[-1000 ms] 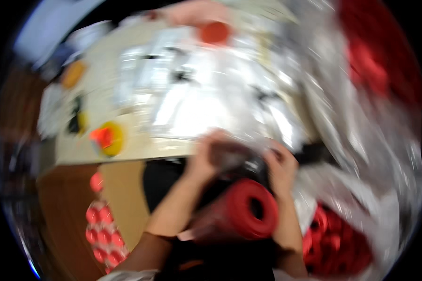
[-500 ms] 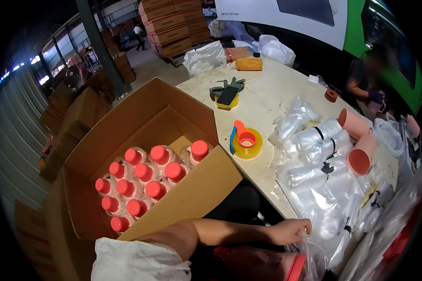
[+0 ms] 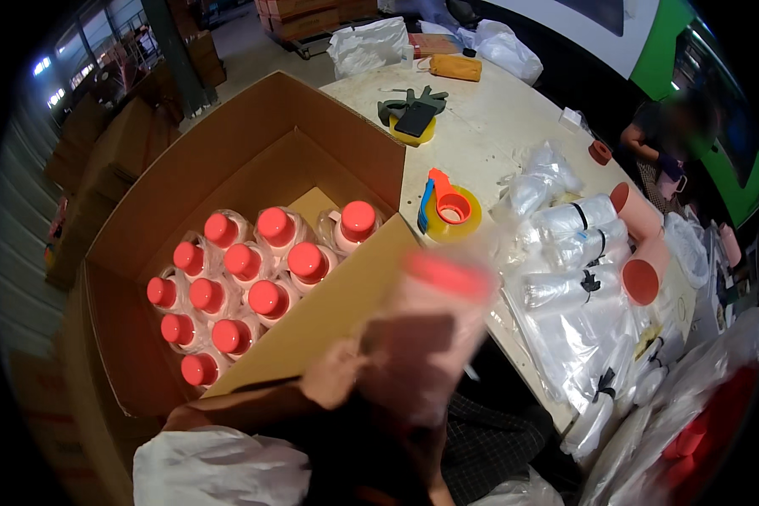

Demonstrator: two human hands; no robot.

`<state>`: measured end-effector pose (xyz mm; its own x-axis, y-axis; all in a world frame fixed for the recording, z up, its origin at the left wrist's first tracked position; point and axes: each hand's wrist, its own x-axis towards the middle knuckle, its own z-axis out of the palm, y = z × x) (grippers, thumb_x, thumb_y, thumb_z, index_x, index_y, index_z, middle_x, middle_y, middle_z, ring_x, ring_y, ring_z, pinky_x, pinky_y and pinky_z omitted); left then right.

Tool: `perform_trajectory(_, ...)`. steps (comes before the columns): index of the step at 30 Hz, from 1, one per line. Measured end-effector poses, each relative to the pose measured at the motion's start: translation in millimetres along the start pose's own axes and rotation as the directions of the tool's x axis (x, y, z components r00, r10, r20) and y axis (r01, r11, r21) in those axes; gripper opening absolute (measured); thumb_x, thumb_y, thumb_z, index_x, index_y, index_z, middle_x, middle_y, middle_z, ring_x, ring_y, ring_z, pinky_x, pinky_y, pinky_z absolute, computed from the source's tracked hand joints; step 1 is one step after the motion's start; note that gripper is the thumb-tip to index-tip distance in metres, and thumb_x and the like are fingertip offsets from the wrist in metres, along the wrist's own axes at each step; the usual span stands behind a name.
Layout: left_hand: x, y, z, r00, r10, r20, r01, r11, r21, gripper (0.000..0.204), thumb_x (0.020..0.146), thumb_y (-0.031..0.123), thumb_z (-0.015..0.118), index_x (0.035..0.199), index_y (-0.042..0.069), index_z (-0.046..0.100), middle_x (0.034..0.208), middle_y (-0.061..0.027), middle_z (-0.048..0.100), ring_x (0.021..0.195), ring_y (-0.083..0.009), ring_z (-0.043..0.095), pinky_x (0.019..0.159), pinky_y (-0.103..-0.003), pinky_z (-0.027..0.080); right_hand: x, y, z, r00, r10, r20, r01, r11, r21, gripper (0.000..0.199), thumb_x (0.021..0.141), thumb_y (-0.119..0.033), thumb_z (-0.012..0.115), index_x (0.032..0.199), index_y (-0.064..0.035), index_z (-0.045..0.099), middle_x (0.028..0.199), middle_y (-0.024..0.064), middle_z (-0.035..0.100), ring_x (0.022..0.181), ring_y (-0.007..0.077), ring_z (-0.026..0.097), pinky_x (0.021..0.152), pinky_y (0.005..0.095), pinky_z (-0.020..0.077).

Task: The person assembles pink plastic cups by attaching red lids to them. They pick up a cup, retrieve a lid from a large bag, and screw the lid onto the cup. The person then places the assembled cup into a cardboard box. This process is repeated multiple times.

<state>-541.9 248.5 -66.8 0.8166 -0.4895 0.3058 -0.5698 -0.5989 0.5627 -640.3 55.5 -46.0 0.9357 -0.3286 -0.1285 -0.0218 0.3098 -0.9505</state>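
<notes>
Bottle [image 3: 426, 337], one, red-capped and blurred, held up just past the near flap of the cardboard box [image 3: 228, 152], between box and table [image 3: 489, 135]. Left hand [image 3: 333, 379] wrapped around its lower side, forearm rising from the bottom edge; right hand not made out in the blur, grip impossible to tell. Twelve bagged bottles [image 3: 253, 278] with red caps standing upright inside the box, packed in rows toward its near left corner, bare cardboard floor behind them. Right of the box on the table: one yellow tape dispenser [image 3: 447, 211] with an orange core, a heap of clear plastic bags [image 3: 573, 287], two pink tubes [image 3: 641, 253] lying among them. Farther beyond the box, one dark tape gun [image 3: 413, 114] on a yellow disc. Across the table from the box, another person's hand [image 3: 670, 169].
</notes>
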Motion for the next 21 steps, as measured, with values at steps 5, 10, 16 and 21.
perform_trajectory(5, 68.3, -61.0, -64.6, 0.924, -0.178, -0.339, 0.141, 0.981, -0.132, 0.033, 0.097, 0.023, 0.050, 0.117, -0.001, 0.062, 0.109, -0.0212, 0.064, 0.095, -0.0382, 0.063, 0.085, -0.050, 0.052, 75.9, -67.5, 53.1, 0.792, -0.257, 0.553, 0.379, 0.918, -0.117, 0.071, 0.082, -0.013, 0.079, 0.143, 0.0012, 0.045, 0.131, 0.0169, 0.061, 0.104, 0.0256, 0.067, 0.085, 0.0358, 0.0556)
perform_trajectory(10, 138.8, -293.8, -80.6, 0.651, -0.625, -0.431, 0.540, 0.780, -0.316, 0.046, 0.100, 0.037, 0.046, 0.098, -0.004, 0.066, 0.087, -0.0149, 0.069, 0.079, -0.0233, 0.064, 0.064, -0.035, 0.049, 69.7, -60.8, 81.8, 0.736, -0.304, 0.605, 0.454, 0.885, -0.107, 0.060, 0.084, -0.007, 0.075, 0.138, 0.0008, 0.049, 0.125, 0.0145, 0.064, 0.102, 0.0218, 0.066, 0.087, 0.0325, 0.0543)
perform_trajectory(16, 215.4, -370.6, -5.7, 0.719, -0.687, -0.102, 0.695, 0.712, 0.100, 0.037, 0.099, 0.031, 0.051, 0.109, -0.003, 0.061, 0.095, -0.0149, 0.067, 0.085, -0.0233, 0.064, 0.070, -0.035, 0.050, 15.5, 24.7, -34.1, 0.999, 0.040, -0.017, -0.043, 0.986, -0.161, 0.038, 0.088, 0.002, 0.065, 0.126, 0.0025, 0.056, 0.107, 0.0083, 0.067, 0.094, 0.0127, 0.063, 0.087, 0.0283, 0.0514)
perform_trajectory(21, 132.9, -455.7, -12.0, 0.678, -0.730, -0.079, 0.734, 0.678, 0.039, 0.034, 0.099, 0.026, 0.055, 0.117, -0.003, 0.057, 0.102, -0.0148, 0.065, 0.089, -0.0233, 0.064, 0.075, -0.035, 0.051, 66.5, -20.7, -117.6, 0.968, -0.023, -0.251, -0.045, 0.964, -0.261, 0.021, 0.095, -0.009, 0.066, 0.112, 0.0007, 0.061, 0.090, 0.0043, 0.066, 0.082, 0.0092, 0.059, 0.076, 0.0240, 0.0484)
